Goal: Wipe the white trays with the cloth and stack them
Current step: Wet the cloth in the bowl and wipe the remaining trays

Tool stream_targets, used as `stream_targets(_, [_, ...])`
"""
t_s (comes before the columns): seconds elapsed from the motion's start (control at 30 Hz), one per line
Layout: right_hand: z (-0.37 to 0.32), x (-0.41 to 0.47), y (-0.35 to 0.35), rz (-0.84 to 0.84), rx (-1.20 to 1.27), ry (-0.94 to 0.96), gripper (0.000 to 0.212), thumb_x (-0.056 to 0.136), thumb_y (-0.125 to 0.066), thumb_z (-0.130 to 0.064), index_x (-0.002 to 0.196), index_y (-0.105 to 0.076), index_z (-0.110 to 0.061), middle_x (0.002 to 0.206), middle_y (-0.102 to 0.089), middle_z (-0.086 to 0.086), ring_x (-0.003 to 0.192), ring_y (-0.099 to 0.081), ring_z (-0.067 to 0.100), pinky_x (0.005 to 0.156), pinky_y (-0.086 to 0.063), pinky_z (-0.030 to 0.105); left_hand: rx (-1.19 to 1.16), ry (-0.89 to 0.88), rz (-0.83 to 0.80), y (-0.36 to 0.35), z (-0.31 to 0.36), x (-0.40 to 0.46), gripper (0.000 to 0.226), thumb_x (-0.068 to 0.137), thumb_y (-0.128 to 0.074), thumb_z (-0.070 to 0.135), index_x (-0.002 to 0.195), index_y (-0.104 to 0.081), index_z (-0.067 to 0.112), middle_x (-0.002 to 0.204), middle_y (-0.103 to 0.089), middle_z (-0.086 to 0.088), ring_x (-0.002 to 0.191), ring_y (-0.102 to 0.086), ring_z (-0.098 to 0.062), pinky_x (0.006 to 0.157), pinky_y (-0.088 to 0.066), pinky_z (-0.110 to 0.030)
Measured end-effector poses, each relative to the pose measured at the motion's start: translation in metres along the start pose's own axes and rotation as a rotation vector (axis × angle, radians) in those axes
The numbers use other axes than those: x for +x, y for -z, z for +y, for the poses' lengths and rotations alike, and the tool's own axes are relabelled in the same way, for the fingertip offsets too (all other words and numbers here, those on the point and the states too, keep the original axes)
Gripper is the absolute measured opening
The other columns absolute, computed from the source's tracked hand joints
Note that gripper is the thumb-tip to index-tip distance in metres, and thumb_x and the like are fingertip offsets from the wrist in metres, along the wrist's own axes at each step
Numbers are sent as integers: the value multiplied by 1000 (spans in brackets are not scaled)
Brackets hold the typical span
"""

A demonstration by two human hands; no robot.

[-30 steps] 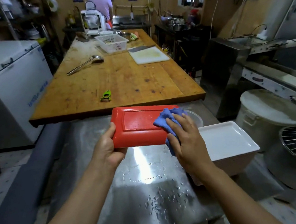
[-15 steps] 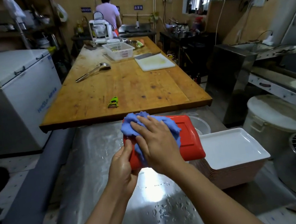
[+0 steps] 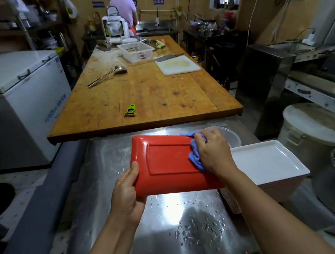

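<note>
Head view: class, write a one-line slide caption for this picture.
Left hand holds a red-backed tray above the wet steel table while right hand wipes it with a blue cloth beside stacked white trays.

Left hand (image 3: 126,195) and right hand (image 3: 212,152): both bare, no gloves, rings or watch visible. Both forearms bare to the lower frame edge; no sleeve in view. Nails short and unpainted where visible.

The right hand (image 3: 211,152) hides most of the blue cloth (image 3: 196,157).
</note>
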State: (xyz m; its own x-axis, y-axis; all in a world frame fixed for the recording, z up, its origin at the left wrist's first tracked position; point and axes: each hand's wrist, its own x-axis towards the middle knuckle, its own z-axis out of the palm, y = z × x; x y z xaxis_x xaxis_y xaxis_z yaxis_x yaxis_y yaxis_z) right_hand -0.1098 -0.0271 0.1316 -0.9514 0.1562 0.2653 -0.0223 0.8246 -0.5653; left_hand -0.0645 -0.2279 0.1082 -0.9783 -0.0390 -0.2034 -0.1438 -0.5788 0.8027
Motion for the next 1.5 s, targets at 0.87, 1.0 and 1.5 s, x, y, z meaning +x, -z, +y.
stream_targets(0.87, [4,-42,-63,-526,478,-377,34,79,-49,6,108,-48,-11,108,-59,16,73,-64,18,49,-44,22,220,-281,304,81,43,-8,22,99,-43,18,91,-63,11,65,-71,5,59,-66,-4,56,-54,-17])
stream_targets(1.0, [-13,-52,-93,-482,265,-293,19,79,-52,-1,95,-56,-9,83,-62,6,58,-57,5,41,-36,12,182,-298,311,95,45,-14,22,99,-43,16,90,-63,10,64,-71,5,59,-66,-4,55,-53,-16])
stream_targets(1.5, [-41,-46,-76,-365,400,-470,34,89,-58,-25,120,-59,-11,104,-62,5,89,-58,19,72,-44,28,345,-342,142,105,53,-29,11,89,-56,13,89,-67,15,71,-73,6,65,-68,-5,60,-54,-16])
